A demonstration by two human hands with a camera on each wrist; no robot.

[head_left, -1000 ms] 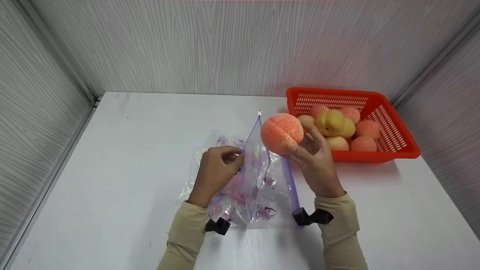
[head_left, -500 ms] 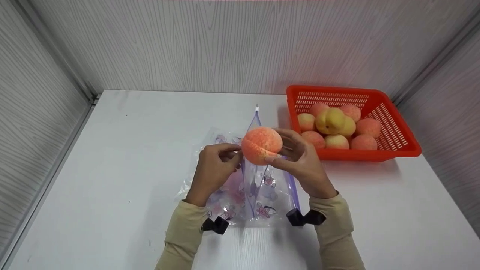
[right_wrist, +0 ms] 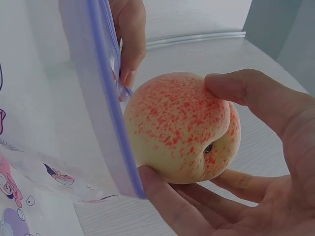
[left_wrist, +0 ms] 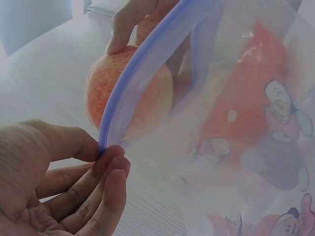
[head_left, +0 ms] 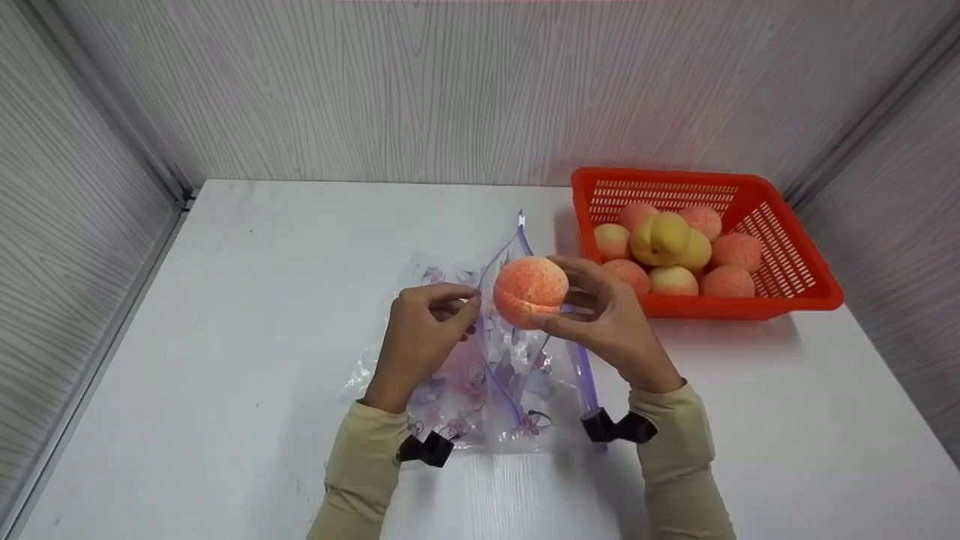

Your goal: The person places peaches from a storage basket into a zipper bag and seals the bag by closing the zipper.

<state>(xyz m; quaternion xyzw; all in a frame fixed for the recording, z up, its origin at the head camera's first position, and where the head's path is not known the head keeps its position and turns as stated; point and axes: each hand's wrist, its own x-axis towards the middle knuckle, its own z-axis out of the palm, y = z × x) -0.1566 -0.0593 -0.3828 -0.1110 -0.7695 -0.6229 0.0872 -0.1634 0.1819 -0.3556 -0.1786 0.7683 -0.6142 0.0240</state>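
A clear zip bag (head_left: 465,382) with purple edges and printed cartoon figures stands with its mouth spread. My left hand (head_left: 424,334) pinches the purple rim (left_wrist: 114,105) of that mouth between thumb and fingers. In my right hand (head_left: 611,322) is a pink and yellow peach (head_left: 531,292), gripped from the right by thumb and fingers. The peach is at the bag's mouth, between the two purple rims in the head view. From the right wrist, the peach (right_wrist: 179,128) shows its stem hollow, and one purple rim (right_wrist: 115,108) runs close beside it.
An orange-red slotted basket (head_left: 795,289) stands at the back right of the white table (head_left: 262,300). It holds several peaches (head_left: 735,253) and a yellow fruit (head_left: 660,238) on top. A pale wood-grain wall (head_left: 375,90) closes off the back.
My right hand has carried the peach left and slightly down to the bag's mouth. The left hand keeps its pinch, and the mouth has spread wider.
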